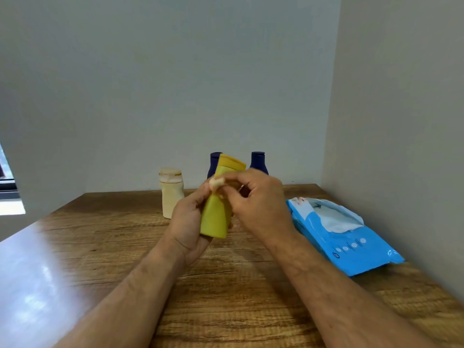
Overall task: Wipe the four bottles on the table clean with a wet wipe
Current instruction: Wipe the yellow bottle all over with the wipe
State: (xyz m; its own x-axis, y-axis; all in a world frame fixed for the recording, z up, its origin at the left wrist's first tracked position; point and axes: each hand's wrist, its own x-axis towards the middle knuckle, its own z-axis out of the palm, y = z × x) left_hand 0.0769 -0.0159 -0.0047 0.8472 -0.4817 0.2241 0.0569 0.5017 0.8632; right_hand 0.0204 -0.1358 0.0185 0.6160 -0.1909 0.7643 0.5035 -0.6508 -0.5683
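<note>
My left hand [187, 222] grips a yellow bottle [217, 217] from the left and below, holding it tilted above the table. My right hand [253, 199] presses a small bunched wet wipe [216, 182] against the bottle's upper part, just under its yellow cap. Behind my hands, a cream bottle [171, 194] stands upright on the table. Two dark blue bottles stand near the back wall; the left one [214, 163] is partly hidden by the yellow bottle, and the right one [258, 162] by my right hand.
A blue pack of wet wipes [351, 249] lies on the wooden table [226, 297] at the right, its flap open with a white wipe sticking out. Walls close in behind and at the right. A window edge shows at far left.
</note>
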